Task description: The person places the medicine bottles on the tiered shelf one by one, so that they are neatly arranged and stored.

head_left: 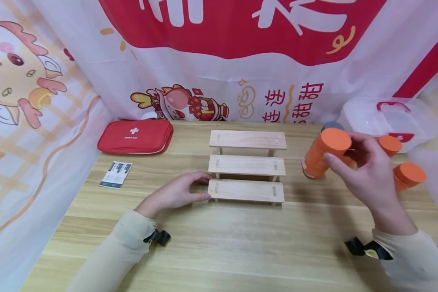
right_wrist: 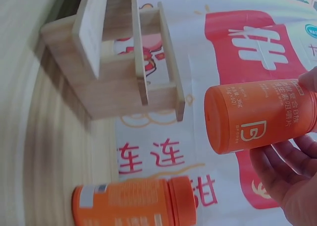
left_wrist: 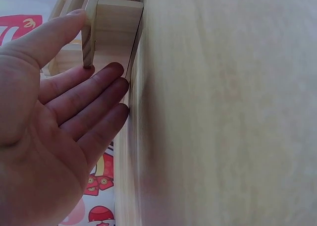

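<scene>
Right grip (head_left: pixel 372 174): your thumb and fingers curl round the upper part of one orange bottle (right_wrist: pixel 262 116), spread about as wide as its body.
Orange bottle: lifted off the tabletop (head_left: pixel 233 247), roughly upright, cap up, right of the wooden rack (head_left: pixel 246 190).
Left grip (head_left: pixel 177 190): fingers mostly straight, thumb parted, touching the left end of the rack's near step; nothing carried.
Standing bottles (head_left: pixel 410 173): right side, close by your right grip; watch your knuckles and wrist there.
Bottle handling: hold the base level and well above the step edges; a moderate squeeze should do.
Rack handling: touch lightly, since a sideways push would likely slide it.
Far right: clear box (head_left: pixel 365 117), beyond the bottles.
Far left: red first-aid pouch (head_left: pixel 135 137).
</scene>
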